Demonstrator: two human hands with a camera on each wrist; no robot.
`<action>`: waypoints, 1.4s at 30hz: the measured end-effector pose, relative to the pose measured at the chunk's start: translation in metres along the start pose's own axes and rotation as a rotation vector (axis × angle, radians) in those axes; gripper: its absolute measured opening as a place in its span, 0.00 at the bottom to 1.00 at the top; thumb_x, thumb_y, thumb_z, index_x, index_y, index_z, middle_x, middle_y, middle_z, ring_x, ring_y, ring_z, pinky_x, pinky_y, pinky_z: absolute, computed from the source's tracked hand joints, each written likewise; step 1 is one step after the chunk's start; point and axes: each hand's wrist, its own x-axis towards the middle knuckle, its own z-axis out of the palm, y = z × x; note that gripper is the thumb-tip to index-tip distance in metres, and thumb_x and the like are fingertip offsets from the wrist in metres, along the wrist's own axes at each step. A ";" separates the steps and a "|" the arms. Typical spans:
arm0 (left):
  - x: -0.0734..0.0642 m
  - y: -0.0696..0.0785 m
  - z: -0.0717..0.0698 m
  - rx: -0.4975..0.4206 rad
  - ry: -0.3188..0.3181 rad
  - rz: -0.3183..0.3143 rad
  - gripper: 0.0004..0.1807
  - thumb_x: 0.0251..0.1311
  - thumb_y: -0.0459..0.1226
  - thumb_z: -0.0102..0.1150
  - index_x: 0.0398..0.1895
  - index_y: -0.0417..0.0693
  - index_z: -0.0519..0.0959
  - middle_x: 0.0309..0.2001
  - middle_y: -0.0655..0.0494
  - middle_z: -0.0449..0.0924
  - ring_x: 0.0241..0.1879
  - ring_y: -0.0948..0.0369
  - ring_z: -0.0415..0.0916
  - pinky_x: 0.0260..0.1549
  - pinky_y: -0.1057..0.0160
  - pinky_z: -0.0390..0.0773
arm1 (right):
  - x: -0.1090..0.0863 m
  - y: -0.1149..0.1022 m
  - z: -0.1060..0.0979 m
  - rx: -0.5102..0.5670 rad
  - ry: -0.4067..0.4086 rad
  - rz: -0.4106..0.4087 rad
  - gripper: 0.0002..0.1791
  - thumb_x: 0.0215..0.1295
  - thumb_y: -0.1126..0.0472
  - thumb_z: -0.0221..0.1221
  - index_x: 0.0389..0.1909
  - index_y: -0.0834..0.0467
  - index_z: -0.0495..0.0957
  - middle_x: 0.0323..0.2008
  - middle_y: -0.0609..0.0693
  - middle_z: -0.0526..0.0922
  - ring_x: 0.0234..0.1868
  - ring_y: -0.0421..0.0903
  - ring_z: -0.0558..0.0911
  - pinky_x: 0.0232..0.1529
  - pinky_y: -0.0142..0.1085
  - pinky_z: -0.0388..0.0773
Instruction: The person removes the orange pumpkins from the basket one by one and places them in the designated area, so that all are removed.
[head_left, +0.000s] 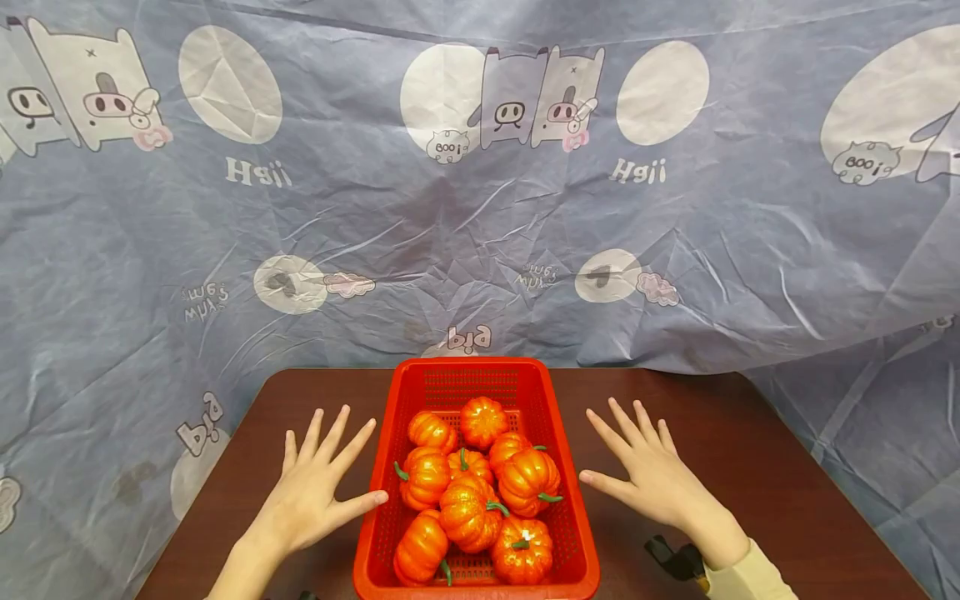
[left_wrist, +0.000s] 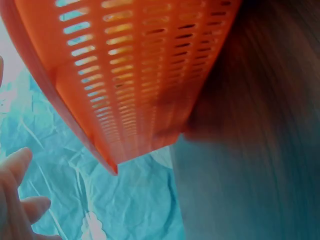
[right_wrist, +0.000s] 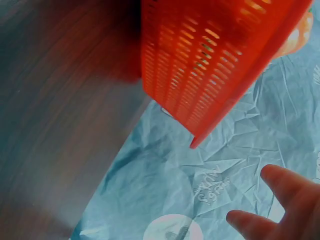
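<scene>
Curtained nook: printed sheet [head_left: 480, 217], brown table [head_left: 795, 475]

The perforated basket [head_left: 472, 362] looks like smooth plastic; the ribbed pumpkins [head_left: 467, 510] look glossy; the tabletop [head_left: 795, 500] resembles smooth wood; the printed backdrop [head_left: 465, 217] looks like creased, slightly shiny cloth.

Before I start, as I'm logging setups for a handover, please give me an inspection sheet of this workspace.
Surface: dark brown table, wood-grained.
Job's things: red basket on the table, holding orange pumpkins with green stems, nine visible.
Clutter: dark object by the right wrist, too unclear to name.
Grips: left hand and right hand spread on either side of the basket, holding nothing; left thumb overlaps the basket in the head view, contact unclear.
Cables: nothing seen.
Surroundings: grey-blue cloth with cartoon prints behind the table.
</scene>
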 end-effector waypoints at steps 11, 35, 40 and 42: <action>-0.002 0.010 -0.004 -0.114 0.134 0.006 0.45 0.52 0.60 0.60 0.72 0.67 0.53 0.73 0.52 0.47 0.71 0.46 0.41 0.63 0.40 0.45 | 0.006 -0.013 -0.005 0.116 0.097 -0.064 0.43 0.56 0.36 0.59 0.71 0.43 0.56 0.70 0.53 0.55 0.71 0.57 0.48 0.63 0.60 0.48; -0.022 0.016 0.037 -0.740 0.238 -0.040 0.32 0.60 0.32 0.60 0.68 0.53 0.63 0.68 0.54 0.58 0.65 0.64 0.58 0.55 0.71 0.65 | 0.014 -0.041 0.019 0.430 0.167 -0.269 0.33 0.54 0.49 0.67 0.62 0.46 0.70 0.63 0.45 0.67 0.63 0.45 0.67 0.61 0.31 0.61; -0.022 0.015 0.046 -0.834 0.223 -0.058 0.30 0.62 0.30 0.56 0.68 0.52 0.63 0.68 0.53 0.58 0.63 0.65 0.60 0.54 0.66 0.68 | 0.015 -0.042 0.027 0.468 0.163 -0.286 0.31 0.55 0.50 0.66 0.61 0.47 0.71 0.62 0.45 0.68 0.62 0.45 0.68 0.60 0.33 0.63; -0.020 0.014 0.049 -0.853 0.208 -0.066 0.29 0.63 0.31 0.55 0.68 0.52 0.63 0.68 0.54 0.57 0.63 0.65 0.60 0.54 0.64 0.68 | 0.016 -0.043 0.030 0.480 0.166 -0.298 0.30 0.56 0.52 0.66 0.61 0.48 0.71 0.62 0.46 0.69 0.61 0.46 0.69 0.59 0.33 0.63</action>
